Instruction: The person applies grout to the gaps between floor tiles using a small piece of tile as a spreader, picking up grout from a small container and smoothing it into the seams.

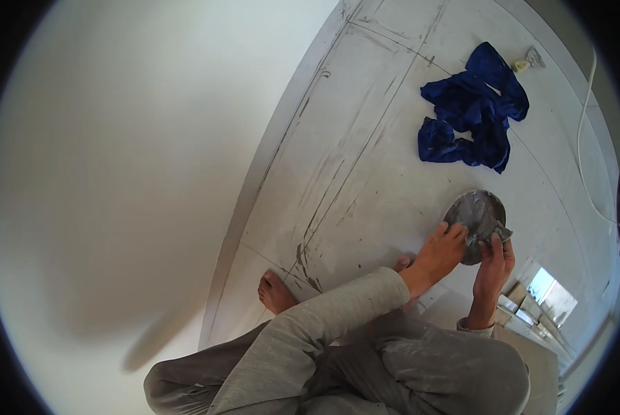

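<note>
At the near edge of a grey bowl (472,256), two hands are placed side by side. The left hand (445,247) is bent over the near-left rim, fingers curled; whether the rim is gripped cannot be told. By the right hand (495,266), a small grey-smeared piece (505,233) is pinched between thumb and fingers at the bowl's right rim; its exact kind cannot be made out. The bowl is set directly ahead of both hands, touched by the left, and is seen as an oval with its long axis running roughly away from the body. Its inside is coated with grey paste (477,206). The piece is lodged at the right hand, well nearer to it than to the left.

Farther ahead, a crumpled blue cloth (466,104) is spread on the pale floor (383,187), which is marked with dark smears. Beyond, a white cord (582,128) is seen at right.
</note>
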### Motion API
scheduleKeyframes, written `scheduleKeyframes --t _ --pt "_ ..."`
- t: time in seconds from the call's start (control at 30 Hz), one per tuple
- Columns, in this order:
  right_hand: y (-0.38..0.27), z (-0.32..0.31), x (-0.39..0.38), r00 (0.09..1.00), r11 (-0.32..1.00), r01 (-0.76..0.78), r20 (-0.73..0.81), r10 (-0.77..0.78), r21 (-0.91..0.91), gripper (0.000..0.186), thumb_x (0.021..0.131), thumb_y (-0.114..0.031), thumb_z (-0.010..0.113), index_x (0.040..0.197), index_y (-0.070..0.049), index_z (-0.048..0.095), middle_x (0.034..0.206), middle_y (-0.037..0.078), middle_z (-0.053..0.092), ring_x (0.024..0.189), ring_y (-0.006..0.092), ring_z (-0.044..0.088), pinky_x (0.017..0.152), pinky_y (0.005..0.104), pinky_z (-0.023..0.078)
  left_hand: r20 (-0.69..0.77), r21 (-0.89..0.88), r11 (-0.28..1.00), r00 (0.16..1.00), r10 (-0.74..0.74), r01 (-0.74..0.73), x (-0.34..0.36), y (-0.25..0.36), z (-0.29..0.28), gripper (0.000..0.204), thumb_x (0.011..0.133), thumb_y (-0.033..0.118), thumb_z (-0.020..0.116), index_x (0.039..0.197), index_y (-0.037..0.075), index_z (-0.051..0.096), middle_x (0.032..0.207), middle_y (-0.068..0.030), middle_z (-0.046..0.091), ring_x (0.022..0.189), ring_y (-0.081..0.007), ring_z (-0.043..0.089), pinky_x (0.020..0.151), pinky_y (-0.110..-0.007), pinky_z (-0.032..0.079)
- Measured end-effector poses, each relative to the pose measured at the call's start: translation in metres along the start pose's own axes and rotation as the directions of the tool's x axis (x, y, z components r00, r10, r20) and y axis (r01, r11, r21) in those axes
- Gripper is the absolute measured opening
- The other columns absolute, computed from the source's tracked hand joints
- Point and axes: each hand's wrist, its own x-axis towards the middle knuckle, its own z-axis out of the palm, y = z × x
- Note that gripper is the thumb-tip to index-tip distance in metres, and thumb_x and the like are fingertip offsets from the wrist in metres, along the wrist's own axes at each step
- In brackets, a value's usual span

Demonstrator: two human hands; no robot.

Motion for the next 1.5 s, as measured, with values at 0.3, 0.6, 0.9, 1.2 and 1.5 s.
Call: scheduleKeyframes --t 0.3,0.6,0.9,1.2,1.5 --pt "-0.008 0.003 0.004 0.998 0.999 0.046 0.041 -0.047 0.014 0.022 0.102 -0.010 0.060 0.121 0.000 0.067 0.112 0.005 0.071 0.099 0.0117 0.066 0.086 0.0275 0.054 -0.010 -0.170 0.979 0.994 -0.113 0.109 -0.012 0.007 0.001 0.019 0.079 0.022 0.068 0.096 0.013 0.069 0.108 -0.0017 0.057 0.110 -0.0184 0.050 0.088 -0.038 0.037" --pt "-0.007 0.016 0.009 0.996 0.999 0.040 0.077 -0.042 0.025 0.026 0.102 -0.009 0.061 0.126 -0.001 0.066 0.116 0.006 0.071 0.102 0.0124 0.066 0.087 0.0288 0.054 -0.071 -0.388 0.820 0.874 -0.481 0.420 -0.037 -0.061 -0.079 0.036 0.088 0.025 0.070 0.115 0.005 0.057 0.109 -0.0160 0.056 0.104 -0.0326 0.054 0.085 -0.046 0.041" --pt "-0.008 0.045 0.015 0.983 0.999 -0.012 0.186 0.006 0.035 0.026 0.102 -0.012 0.062 0.126 -0.004 0.066 0.116 0.004 0.072 0.102 0.0115 0.065 0.088 0.0281 0.053 -0.028 0.655 0.583 0.787 -0.617 0.481 -0.110 -0.243 -0.111 0.053 0.090 0.013 0.059 0.140 -0.005 0.055 0.120 -0.0100 0.058 0.105 -0.0230 0.050 0.088 -0.037 0.038" --pt "-0.004 0.060 0.024 0.954 1.000 0.002 0.301 -0.010 0.026 0.024 0.103 -0.010 0.061 0.125 -0.002 0.066 0.117 0.005 0.072 0.103 0.0124 0.066 0.089 0.0284 0.053 0.178 0.829 0.485 0.690 -0.701 0.279 -0.157 -0.230 -0.101 0.063 0.093 0.014 0.054 0.151 -0.008 0.043 0.120 -0.0050 0.059 0.111 -0.0186 0.046 0.094 -0.030 0.035" --pt "-0.001 0.091 0.020 0.941 1.000 -0.001 0.339 0.004 -0.009 0.025 0.102 -0.009 0.060 0.124 0.000 0.065 0.116 0.007 0.071 0.102 0.0129 0.066 0.087 0.0281 0.054 0.207 0.559 0.464 0.426 -0.881 0.687 -0.283 -0.193 -0.114 0.080 0.079 0.009 0.065 0.156 0.005 0.042 0.076 -0.0104 0.071 0.068 -0.0231 0.069 0.067 -0.034 0.053"
